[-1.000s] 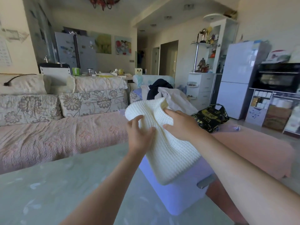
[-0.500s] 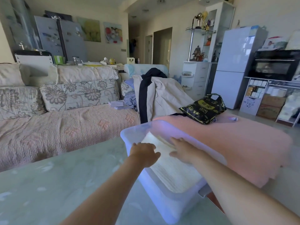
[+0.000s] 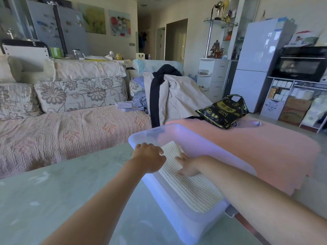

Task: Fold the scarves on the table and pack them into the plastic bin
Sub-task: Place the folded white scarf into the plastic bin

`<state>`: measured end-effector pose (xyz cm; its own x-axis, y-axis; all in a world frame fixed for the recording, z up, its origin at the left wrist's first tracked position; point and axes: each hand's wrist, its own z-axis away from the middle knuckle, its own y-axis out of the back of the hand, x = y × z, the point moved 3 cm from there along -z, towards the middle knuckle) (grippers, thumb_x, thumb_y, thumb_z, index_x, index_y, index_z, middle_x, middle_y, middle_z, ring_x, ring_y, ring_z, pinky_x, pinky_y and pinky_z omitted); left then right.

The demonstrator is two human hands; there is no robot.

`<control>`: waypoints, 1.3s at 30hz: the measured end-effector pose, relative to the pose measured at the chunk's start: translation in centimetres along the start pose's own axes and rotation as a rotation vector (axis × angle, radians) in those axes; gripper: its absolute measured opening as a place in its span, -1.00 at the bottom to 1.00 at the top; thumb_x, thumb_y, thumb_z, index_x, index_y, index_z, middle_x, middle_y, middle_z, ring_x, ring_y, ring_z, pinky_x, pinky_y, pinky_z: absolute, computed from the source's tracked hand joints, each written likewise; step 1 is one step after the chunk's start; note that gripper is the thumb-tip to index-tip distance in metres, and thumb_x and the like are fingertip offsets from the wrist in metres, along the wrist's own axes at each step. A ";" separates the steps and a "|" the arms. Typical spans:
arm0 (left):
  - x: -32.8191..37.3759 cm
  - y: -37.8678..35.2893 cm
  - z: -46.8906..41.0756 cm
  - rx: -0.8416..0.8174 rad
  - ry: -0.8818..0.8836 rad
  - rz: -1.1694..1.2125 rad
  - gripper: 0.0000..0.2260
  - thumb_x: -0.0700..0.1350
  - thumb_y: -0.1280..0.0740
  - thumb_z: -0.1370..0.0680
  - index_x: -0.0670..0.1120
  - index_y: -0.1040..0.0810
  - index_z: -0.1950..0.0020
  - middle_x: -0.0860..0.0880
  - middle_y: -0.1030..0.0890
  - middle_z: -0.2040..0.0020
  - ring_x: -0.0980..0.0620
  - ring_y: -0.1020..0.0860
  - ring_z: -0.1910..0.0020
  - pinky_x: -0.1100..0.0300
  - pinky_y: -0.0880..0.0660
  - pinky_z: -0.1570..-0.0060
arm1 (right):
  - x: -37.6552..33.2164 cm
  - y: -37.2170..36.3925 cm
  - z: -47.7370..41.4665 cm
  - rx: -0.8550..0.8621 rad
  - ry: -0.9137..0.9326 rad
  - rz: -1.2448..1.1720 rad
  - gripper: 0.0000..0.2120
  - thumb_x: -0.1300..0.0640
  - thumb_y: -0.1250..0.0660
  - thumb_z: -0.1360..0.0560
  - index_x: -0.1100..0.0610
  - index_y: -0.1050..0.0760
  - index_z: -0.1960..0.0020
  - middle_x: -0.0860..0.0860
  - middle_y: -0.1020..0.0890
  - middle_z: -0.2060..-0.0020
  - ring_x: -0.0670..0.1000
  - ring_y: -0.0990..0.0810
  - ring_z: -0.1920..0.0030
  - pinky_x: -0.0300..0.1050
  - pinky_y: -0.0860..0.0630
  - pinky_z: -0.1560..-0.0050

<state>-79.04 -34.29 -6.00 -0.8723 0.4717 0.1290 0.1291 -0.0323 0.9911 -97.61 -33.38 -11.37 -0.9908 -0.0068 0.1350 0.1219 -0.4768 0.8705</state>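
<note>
In the plastic bin [image 3: 173,218] at the bench [image 3: 53,200] edge lies the folded scarf [image 3: 194,190] — my right hand [image 3: 188,165] flat, pressing it level; left hand [image 3: 148,159] at its edge — grip unclear.

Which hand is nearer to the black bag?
Right. The right hand rests on the white scarf in the bin, closer to the black bag; the left hand is over the bin's left rim, farther.

The scarf [image 3: 192,190] lies in the bin [image 3: 184,225] on the counter's [image 3: 53,200] right edge, with the sofa [image 3: 62,135] behind it
</note>
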 end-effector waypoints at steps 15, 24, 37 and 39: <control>-4.1 -0.4 -2.8 0.204 0.138 0.213 -0.52 0.07 -0.10 -0.61 0.08 -0.21 -0.55 -0.06 -0.13 -0.57 -0.12 0.00 -0.54 -0.02 0.02 -0.51 | -1.6 1.2 -5.8 0.132 -0.072 -0.507 -0.22 -0.23 -0.20 -0.60 0.06 0.08 -0.63 0.06 -0.14 -0.58 0.13 -0.19 -0.53 -0.02 -0.26 -0.43; -4.1 -0.7 -3.0 0.197 0.132 0.184 -0.51 0.10 -0.09 -0.60 0.10 -0.20 -0.54 -0.05 -0.09 -0.58 -0.11 0.03 -0.54 -0.02 0.04 -0.51 | -1.0 1.2 -6.6 0.278 0.047 -0.406 -0.42 -0.14 -0.13 -0.65 0.10 -0.14 -0.58 0.09 -0.25 -0.53 0.16 -0.27 -0.49 0.05 -0.23 -0.44; -4.1 -0.5 -2.8 0.178 0.146 0.160 -0.55 0.13 -0.08 -0.60 0.15 -0.29 -0.50 -0.02 -0.06 -0.59 -0.08 0.04 -0.55 0.00 0.05 -0.52 | -3.6 1.9 -5.8 0.567 0.197 0.038 -0.69 0.16 0.00 -0.64 0.18 -0.41 -0.28 0.17 -0.45 -0.23 0.23 -0.45 -0.22 0.07 -0.33 -0.17; -4.1 -0.5 -2.8 0.167 0.149 0.161 -0.55 0.13 -0.07 -0.60 0.16 -0.28 -0.51 -0.01 -0.05 -0.60 -0.08 0.05 -0.56 -0.01 0.06 -0.52 | -2.3 1.2 -6.6 0.412 0.129 -0.119 -0.63 0.05 0.01 -0.68 0.15 -0.45 -0.31 0.14 -0.48 -0.31 0.20 -0.46 -0.30 0.03 -0.33 -0.27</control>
<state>-76.87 -38.66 -6.94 -0.8923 0.3371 0.3005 0.3374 0.0555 0.9397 -95.62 -39.72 -13.79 -0.9953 -0.0952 -0.0145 -0.0058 -0.0916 0.9958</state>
